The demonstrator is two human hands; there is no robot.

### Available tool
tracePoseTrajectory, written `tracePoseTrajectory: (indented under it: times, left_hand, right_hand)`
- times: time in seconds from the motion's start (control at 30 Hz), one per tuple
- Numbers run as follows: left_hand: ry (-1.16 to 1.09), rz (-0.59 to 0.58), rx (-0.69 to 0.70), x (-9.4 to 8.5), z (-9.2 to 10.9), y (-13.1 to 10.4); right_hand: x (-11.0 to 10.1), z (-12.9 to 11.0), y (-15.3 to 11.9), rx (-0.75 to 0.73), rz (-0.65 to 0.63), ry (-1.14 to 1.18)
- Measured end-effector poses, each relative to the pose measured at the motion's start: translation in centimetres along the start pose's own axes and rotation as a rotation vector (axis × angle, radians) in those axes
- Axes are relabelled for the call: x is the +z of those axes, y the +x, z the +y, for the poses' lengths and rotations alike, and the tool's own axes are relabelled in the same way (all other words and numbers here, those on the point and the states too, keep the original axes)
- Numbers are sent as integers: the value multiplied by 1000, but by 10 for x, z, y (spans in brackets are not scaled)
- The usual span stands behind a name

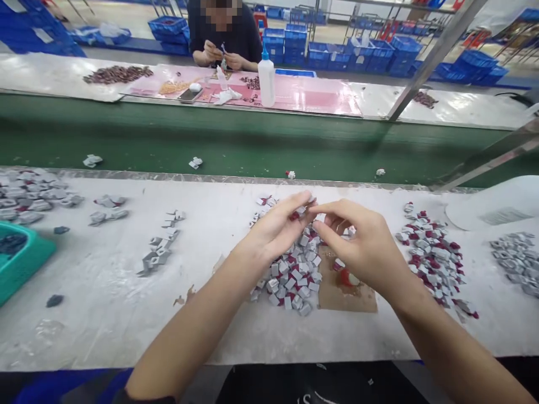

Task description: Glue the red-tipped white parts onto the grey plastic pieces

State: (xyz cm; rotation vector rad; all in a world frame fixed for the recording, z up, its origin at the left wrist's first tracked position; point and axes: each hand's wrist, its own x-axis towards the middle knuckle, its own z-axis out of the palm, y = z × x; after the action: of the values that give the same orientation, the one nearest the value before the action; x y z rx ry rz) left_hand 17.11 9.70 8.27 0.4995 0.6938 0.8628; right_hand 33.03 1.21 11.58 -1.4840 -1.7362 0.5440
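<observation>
My left hand [286,223] is raised over a heap of small grey-white and dark red pieces [295,278]. Its fingers close round a small grey and red piece [300,212], partly hidden by them. From the right, my right hand [356,233] meets it, thumb and forefinger pinched at the left fingertips; what lies in that pinch is too small to make out. Below the right hand is a brown cardboard sheet [349,297] with a red and white blob [347,278] on it.
More grey and red pieces [438,258] are heaped at right, beside a large white container [492,205]. A teal basket [25,261] stands at left. Beyond the green belt [236,146], which carries small clusters, a person [225,39] works behind a white bottle [266,81].
</observation>
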Motion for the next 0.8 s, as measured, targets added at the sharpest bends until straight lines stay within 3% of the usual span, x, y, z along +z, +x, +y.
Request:
tracePoseTrajectory:
  times: [0.2,0.37,0.43,0.5,0.63,0.7,0.8]
  left_hand:
    - [-263,161,-104,6,8,5]
    - [-351,353,16,-8,29,8]
    - [-337,431,72,-18,39,8]
    - [-290,493,119,-25,47,7]
    - [-236,545,132,-25,51,5]
    - [-217,548,97,-22,49,3]
    - [-212,509,33,-18,41,0]
  right_hand:
    - [21,14,29,-64,-138,-116]
    - [22,23,59,-5,-208,-130]
    - [36,32,91,57,-193,-248]
    - [63,43,132,81,-171,-333]
    - [113,74,205,82,-245,-384]
    - [108,95,217,105,-237,-424]
    - [57,133,201,177,-115,-510]
